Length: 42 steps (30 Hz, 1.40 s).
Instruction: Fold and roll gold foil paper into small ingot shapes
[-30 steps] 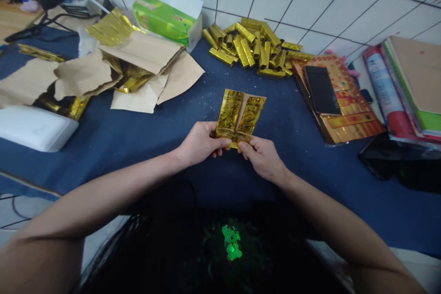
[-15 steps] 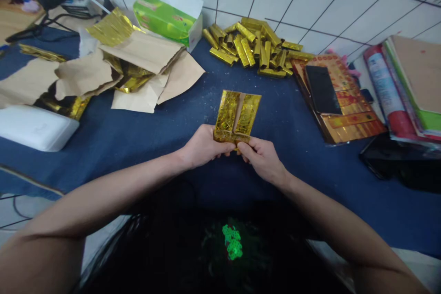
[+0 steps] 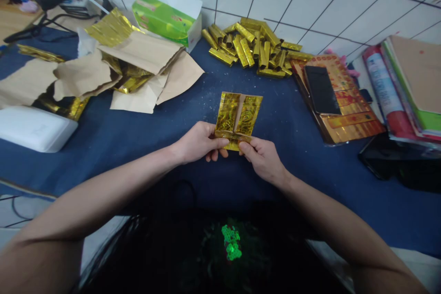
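A sheet of gold foil paper (image 3: 227,115) stands up between my hands, its two sides folded in so that a brown strip shows down the middle. Its lower edge is creased upward. My left hand (image 3: 201,142) pinches the lower left corner, thumb on the near face. At the lower right corner, my right hand (image 3: 262,156) grips the paper between thumb and fingers. Beyond it, against the tiled wall, lies a heap of folded gold paper pieces (image 3: 244,50).
Left are brown paper sheets (image 3: 141,50), a green box (image 3: 165,18) and a white case (image 3: 37,128). On the right, a black phone (image 3: 322,89) rests on printed gold-red packets (image 3: 354,119), near a stack of folders (image 3: 416,73). Blue cloth (image 3: 138,138) covers the table.
My left hand has slid slightly left and up along the paper's lower edge, its fingers loosening below. More of the gold bottom part shows between my hands.
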Each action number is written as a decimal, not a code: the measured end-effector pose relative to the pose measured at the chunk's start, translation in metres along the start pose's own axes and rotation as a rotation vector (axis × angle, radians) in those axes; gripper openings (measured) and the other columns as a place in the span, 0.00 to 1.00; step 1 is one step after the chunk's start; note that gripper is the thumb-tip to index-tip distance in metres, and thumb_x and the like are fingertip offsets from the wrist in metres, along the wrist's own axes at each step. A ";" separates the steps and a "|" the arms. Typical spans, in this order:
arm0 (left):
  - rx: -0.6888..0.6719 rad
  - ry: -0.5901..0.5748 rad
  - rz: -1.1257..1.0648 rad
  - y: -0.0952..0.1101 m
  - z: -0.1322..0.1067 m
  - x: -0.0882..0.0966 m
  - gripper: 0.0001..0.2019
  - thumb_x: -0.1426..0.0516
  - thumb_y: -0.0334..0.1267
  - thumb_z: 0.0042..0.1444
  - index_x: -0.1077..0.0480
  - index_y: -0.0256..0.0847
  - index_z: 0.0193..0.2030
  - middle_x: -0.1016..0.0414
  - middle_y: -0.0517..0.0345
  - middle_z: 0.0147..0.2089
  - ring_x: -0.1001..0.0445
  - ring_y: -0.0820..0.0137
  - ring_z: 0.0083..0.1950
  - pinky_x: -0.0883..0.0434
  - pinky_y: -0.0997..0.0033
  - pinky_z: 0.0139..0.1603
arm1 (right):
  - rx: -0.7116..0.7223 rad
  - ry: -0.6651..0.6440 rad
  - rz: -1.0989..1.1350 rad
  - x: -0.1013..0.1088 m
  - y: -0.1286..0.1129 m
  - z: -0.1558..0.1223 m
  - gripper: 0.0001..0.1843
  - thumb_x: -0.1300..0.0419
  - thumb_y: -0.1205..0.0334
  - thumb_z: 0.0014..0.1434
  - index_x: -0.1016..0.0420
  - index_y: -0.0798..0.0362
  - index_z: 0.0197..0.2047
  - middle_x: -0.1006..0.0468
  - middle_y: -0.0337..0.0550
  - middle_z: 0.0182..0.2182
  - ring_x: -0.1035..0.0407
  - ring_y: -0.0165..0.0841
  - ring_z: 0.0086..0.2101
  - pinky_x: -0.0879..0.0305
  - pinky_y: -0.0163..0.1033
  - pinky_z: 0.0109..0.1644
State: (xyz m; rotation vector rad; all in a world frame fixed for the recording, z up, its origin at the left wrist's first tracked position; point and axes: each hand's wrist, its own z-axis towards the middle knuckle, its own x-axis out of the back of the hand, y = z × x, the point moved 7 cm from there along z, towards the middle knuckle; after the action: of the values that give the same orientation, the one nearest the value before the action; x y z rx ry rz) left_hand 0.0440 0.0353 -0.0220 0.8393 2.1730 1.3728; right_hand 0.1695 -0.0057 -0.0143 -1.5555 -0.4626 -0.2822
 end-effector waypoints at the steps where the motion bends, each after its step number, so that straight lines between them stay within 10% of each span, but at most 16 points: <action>1: 0.005 -0.016 0.013 0.001 0.000 0.000 0.04 0.47 0.29 0.54 0.34 0.32 0.30 0.27 0.59 0.22 0.35 0.81 0.16 0.36 0.82 0.14 | -0.007 -0.001 0.007 0.000 0.000 0.000 0.16 0.49 0.56 0.58 0.34 0.54 0.22 0.38 0.34 0.17 0.45 0.24 0.20 0.47 0.33 0.24; 42: -0.026 -0.108 0.134 0.009 -0.002 0.008 0.04 0.48 0.32 0.55 0.35 0.33 0.33 0.27 0.58 0.24 0.29 0.78 0.22 0.33 0.80 0.22 | -0.087 0.071 0.137 0.008 0.005 0.001 0.20 0.45 0.55 0.56 0.41 0.53 0.16 0.40 0.31 0.13 0.48 0.22 0.16 0.51 0.32 0.20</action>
State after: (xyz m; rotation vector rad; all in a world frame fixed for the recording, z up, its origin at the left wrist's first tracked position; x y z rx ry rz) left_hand 0.0389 0.0427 -0.0128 1.0405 2.0450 1.3820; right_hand 0.1791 -0.0035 -0.0154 -1.6480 -0.2904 -0.2534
